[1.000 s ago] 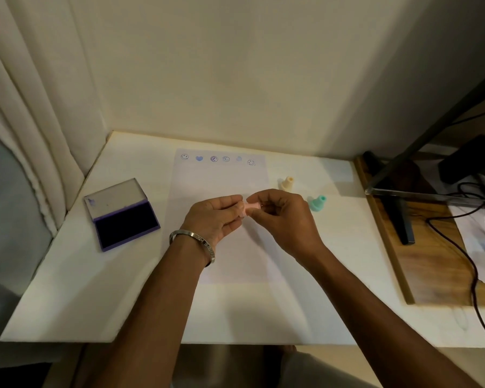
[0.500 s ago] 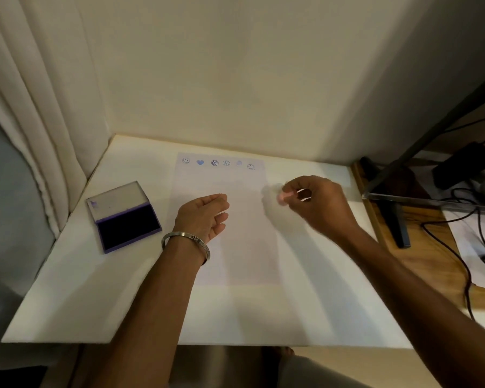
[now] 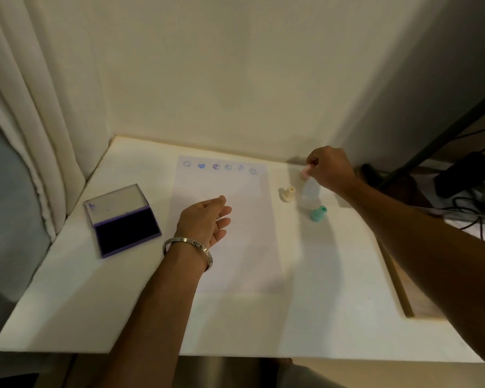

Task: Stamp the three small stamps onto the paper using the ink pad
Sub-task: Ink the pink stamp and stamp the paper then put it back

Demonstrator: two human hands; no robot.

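While pinching the pink stamp [image 3: 304, 173] near the table's [image 3: 67, 303] far edge, right hand [image 3: 329, 169]; left hand [image 3: 207, 219] slack, empty.

Three small stamps: pink stamp [image 3: 304, 173], cream stamp [image 3: 287, 194], teal stamp [image 3: 318, 213]; one ink pad [image 3: 123, 219]; one paper [image 3: 235, 247].

Matt white table [image 3: 67, 303]; thin smooth paper [image 3: 235, 247]; polished metal bangle [image 3: 189, 245]; ink pad [image 3: 123, 219] with dark felt-like pad; wooden board [image 3: 401, 289]; pleated cloth curtain [image 3: 25, 107]

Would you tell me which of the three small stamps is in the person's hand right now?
The pink stamp, pinched by the right hand; the cream stamp and teal stamp stand untouched on the table.
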